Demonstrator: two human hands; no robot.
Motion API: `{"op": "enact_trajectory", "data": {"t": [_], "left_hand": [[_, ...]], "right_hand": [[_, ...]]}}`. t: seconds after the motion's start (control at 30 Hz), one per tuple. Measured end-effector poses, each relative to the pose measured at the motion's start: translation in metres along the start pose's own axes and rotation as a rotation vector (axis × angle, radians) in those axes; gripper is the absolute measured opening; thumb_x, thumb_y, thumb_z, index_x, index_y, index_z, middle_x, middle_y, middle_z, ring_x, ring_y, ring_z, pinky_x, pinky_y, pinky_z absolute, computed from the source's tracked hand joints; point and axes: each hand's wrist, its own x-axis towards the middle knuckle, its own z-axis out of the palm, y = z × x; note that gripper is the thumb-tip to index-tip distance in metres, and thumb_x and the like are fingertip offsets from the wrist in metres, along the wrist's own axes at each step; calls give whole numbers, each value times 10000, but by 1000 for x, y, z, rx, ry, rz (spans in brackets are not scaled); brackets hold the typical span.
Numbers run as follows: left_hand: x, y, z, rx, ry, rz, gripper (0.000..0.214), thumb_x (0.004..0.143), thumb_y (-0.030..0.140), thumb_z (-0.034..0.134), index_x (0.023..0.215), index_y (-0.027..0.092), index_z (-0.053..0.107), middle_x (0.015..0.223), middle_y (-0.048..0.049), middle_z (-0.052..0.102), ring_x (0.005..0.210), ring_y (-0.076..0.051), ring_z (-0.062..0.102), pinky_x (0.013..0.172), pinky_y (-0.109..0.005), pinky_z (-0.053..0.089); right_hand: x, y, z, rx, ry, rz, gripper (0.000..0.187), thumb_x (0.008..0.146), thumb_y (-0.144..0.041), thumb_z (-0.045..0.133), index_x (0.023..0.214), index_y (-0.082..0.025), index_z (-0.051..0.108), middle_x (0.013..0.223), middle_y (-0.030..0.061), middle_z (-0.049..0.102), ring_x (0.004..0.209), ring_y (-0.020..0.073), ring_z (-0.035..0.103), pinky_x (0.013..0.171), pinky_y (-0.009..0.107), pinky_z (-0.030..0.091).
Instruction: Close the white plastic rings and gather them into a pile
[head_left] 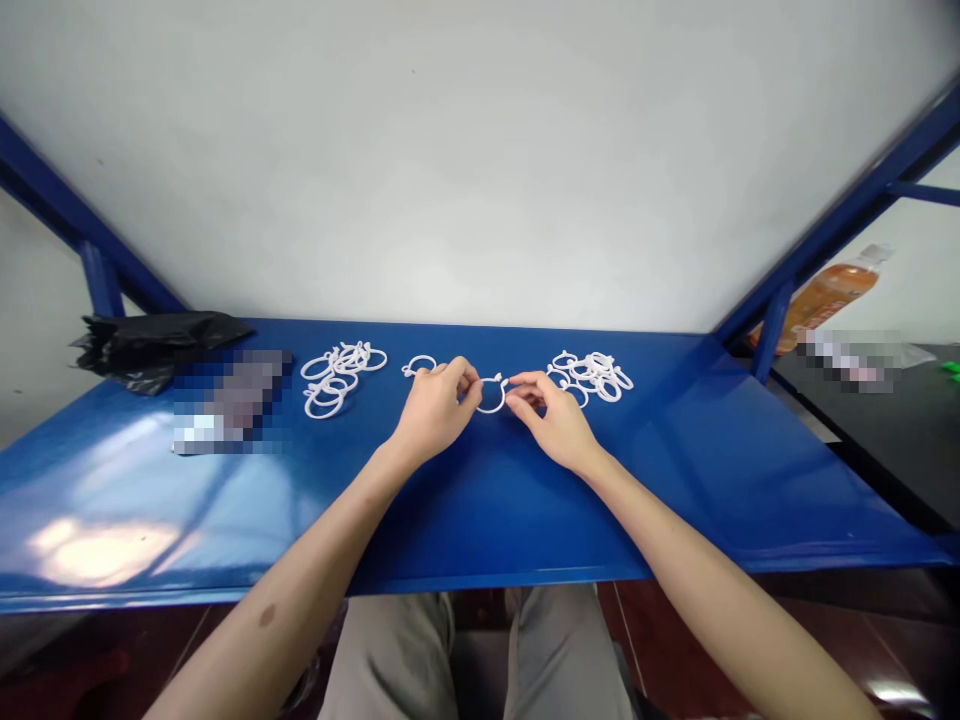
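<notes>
A white plastic ring [491, 397] is held just above the blue table [480, 500], pinched from both sides. My left hand [435, 408] grips its left edge with fingertips closed. On the ring's right edge my right hand [551, 418] pinches in the same way. A single white ring [418, 366] lies just behind my left hand. One pile of several white rings [339, 377] sits to the left, another pile [592, 375] to the right behind my right hand.
A crumpled black plastic bag [154, 345] lies at the table's far left, with a blurred object [229, 400] beside it. Blue frame bars [840, 225] slope up at both sides. An orange bottle [829, 293] lies on a dark surface to the right.
</notes>
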Motion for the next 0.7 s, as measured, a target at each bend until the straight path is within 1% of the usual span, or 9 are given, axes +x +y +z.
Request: {"op": "enact_trajectory", "data": {"t": [0.1,0.17,0.23,0.27,0.33,0.4,0.47,0.53,0.7], "left_hand": [[-1,4,4,7,106,-69,128,884,179,583,791,215,502,722,5,676,694,-171,642,704,-303,440],[-3,5,8,0,127,-80,132,867,180,600,791,218,499,704,14,669,662,-167,637,679,-295,449],[-4,5,12,-30,101,-45,45,889,192,584,886,214,545,710,21,672,646,-161,637,661,-286,461],[-5,5,14,-43,78,-16,63,912,197,562,974,209,569,731,19,682,653,-161,645,662,-283,471],[-8,7,16,-47,26,47,210,958,194,501,1155,205,573,816,-4,716,709,-167,674,689,-287,497],[-10,9,18,-27,-6,96,292,990,188,444,1258,208,558,965,-46,746,821,-183,707,753,-306,526],[-13,10,20,-13,-15,129,316,1008,191,404,1283,209,559,1131,-84,736,945,-204,717,821,-331,544],[-16,9,21,-16,-27,156,334,1021,202,375,1303,208,553,1227,-100,711,1022,-214,711,863,-348,553],[-19,4,24,-1,-67,231,369,1035,217,338,1346,210,537,1245,-96,702,1077,-219,695,884,-353,557]], "right_hand": [[-2,-3,5,45,12,79,228,960,-443,590,1088,-254,590,929,13,780,835,200,751,825,373,555],[-2,-5,8,72,29,85,199,942,-431,615,1026,-253,585,897,6,780,810,204,755,815,368,554],[-2,-5,11,109,64,78,159,938,-395,614,990,-249,579,886,8,776,794,200,754,794,354,559],[-2,-4,11,118,84,68,139,942,-377,602,984,-247,578,877,9,771,786,196,751,781,346,561],[-2,-4,11,97,115,32,111,949,-346,581,986,-242,587,844,8,756,769,189,741,750,328,557],[-2,-3,10,36,129,-22,95,959,-323,559,976,-237,595,811,4,737,742,183,722,715,312,542],[-3,-2,9,-30,141,-76,94,969,-308,541,953,-233,596,787,1,718,707,174,700,682,296,521],[-6,-1,8,-93,152,-123,110,982,-303,526,933,-231,593,767,-2,700,674,166,676,655,285,500],[-10,1,6,-245,143,-239,159,1008,-289,492,907,-229,599,797,11,700,663,161,649,632,278,479]]}}
